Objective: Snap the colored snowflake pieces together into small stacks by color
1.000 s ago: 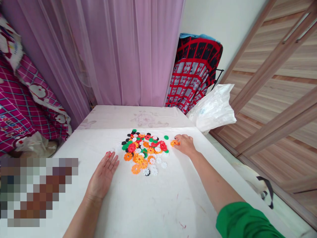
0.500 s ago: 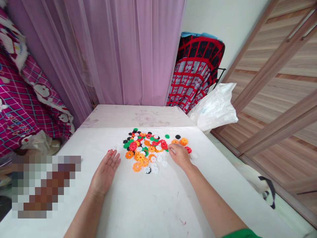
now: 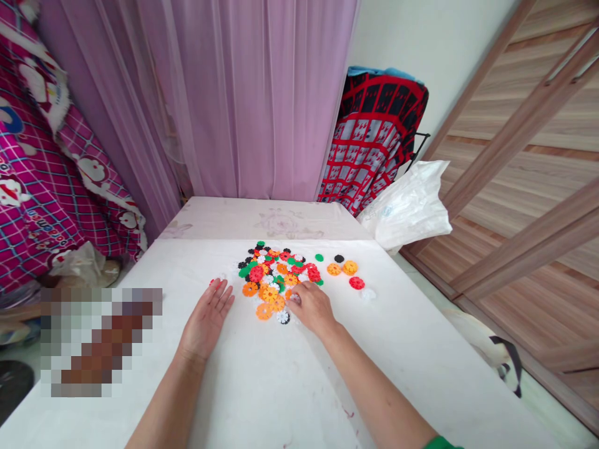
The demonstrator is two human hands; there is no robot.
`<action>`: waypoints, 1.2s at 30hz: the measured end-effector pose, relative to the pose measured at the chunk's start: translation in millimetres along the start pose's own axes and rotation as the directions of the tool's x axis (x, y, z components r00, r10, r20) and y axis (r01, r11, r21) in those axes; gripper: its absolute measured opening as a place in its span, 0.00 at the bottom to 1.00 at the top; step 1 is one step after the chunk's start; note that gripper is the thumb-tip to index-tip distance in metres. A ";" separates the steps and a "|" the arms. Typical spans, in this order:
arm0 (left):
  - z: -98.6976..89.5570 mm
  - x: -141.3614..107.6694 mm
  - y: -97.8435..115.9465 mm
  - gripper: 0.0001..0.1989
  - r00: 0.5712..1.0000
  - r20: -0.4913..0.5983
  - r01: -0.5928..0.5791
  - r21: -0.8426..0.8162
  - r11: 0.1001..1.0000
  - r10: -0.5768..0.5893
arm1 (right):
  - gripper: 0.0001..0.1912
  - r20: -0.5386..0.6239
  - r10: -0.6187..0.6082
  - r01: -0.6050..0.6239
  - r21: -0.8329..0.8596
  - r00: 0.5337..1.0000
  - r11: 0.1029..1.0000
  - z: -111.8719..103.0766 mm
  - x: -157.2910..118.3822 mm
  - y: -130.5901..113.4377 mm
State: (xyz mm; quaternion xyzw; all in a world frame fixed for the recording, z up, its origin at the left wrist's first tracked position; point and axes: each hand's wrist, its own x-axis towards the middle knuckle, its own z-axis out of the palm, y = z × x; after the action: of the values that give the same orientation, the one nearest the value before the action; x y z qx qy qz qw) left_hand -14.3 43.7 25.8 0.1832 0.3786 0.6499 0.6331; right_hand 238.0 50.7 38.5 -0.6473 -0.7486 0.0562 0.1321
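Observation:
A pile of plastic snowflake discs [image 3: 267,293] in orange, red, green, black and white lies on the white tabletop. My right hand [image 3: 313,307] reaches over the pile's near right edge, its thumb and fingers bent together in a pinch. A white disc shows at those fingertips, but what is pinched is largely hidden. Left of the pile, my left hand [image 3: 208,318] rests palm up with fingers stretched out, holding nothing. Just beyond its fingertips are a bit of red and a pale disc.
Right of the pile lie several separate discs: green [image 3: 319,257], black [image 3: 339,259], orange [image 3: 350,267], red [image 3: 356,283] and white [image 3: 368,294]. A white plastic bag [image 3: 407,206] leans at the table's right edge. Purple curtains [image 3: 262,100] hang behind; a wooden wardrobe [image 3: 524,187] stands right.
My right hand has moved left and nearer, from beside the loose discs on the right to the pile's near edge. My left hand stays open in place. The view has shifted slightly.

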 end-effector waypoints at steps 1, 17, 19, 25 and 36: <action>-0.2 0.2 0.0 0.14 1.000 0.001 0.001 -0.001 1.000 -0.001 | 0.09 0.000 0.002 -0.002 0.008 1.000 1.000 -0.3 -1.6 1.1; 4.0 -2.8 1.7 0.13 0.999 -0.036 0.000 0.002 1.000 0.000 | 0.14 0.008 0.074 -0.074 -0.036 0.997 0.997 -9.1 -8.0 6.2; 3.3 -2.7 1.4 0.13 1.000 -0.029 0.003 0.008 1.000 -0.003 | 0.14 0.024 0.081 -0.079 -0.072 0.996 0.994 -8.0 -2.4 1.2; 1.6 -2.5 0.5 0.14 1.000 -0.001 -0.011 0.030 0.999 0.011 | 0.16 0.085 0.054 -0.036 -0.205 0.995 0.978 -16.0 4.5 -2.3; 2.3 -3.6 1.7 0.15 1.000 0.005 -0.016 0.042 0.999 0.016 | 0.14 0.185 -0.039 0.084 -0.246 0.982 0.966 -23.3 14.2 -4.8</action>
State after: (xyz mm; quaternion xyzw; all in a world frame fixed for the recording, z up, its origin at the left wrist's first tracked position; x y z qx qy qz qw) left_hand -13.3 41.1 29.3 0.2010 0.3891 0.6463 0.6249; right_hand 238.0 61.9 63.8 -0.6276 -0.7782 0.0142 -0.0174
